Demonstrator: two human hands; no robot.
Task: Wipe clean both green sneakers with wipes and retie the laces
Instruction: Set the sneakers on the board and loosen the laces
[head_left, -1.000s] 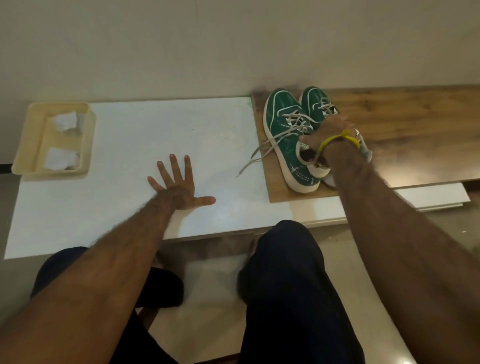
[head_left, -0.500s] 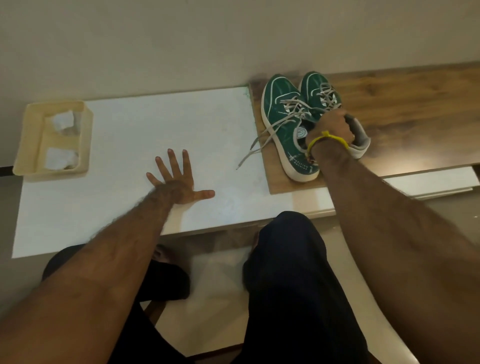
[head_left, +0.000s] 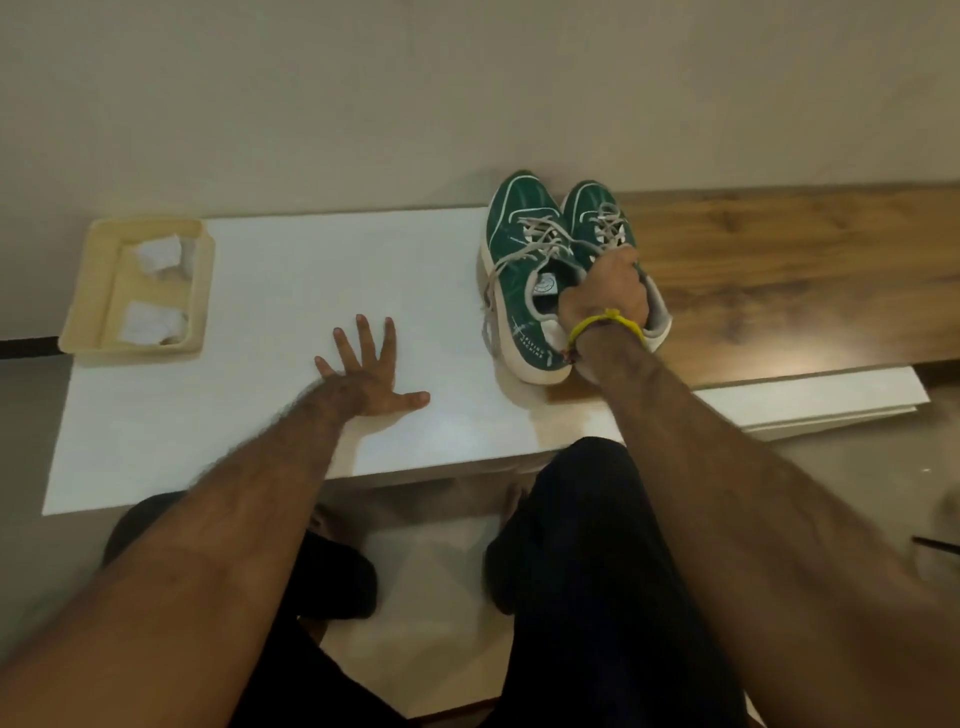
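1. The right hand (head_left: 605, 291) is curling its fingers over the collars of the two green canvas sneakers with white soles (head_left: 524, 275), gripping the pair together where their inner edges are meeting (the fingertips themselves are hidden inside the shoes, so how deep they are reaching cannot be told).
2. The sneakers are sitting side by side at the far middle of the scene, toes pointing away toward the wall, straddling the seam where the white tabletop (head_left: 291, 291) is meeting the brown wood-grain board (head_left: 795, 270) on the right.
3. The grey laces (head_left: 524, 247) are lying loose and untied across the left shoe, with one end trailing down over its left side toward the white surface.
4. A yellow band (head_left: 605, 323) is circling the right wrist, just near the heels of the shoes.
5. The left hand (head_left: 371, 371) is resting flat on the white tabletop, fingers spread and straight, holding nothing, well apart from the sneakers and to their left.
6. A cream plastic tray with two compartments (head_left: 88, 291) is sitting at the far left of the tabletop, each compartment holding a crumpled white wipe (head_left: 156, 254) (one far, one near).
7. The person's dark-trousered knees (head_left: 582, 519) are showing below the near edge of the table.
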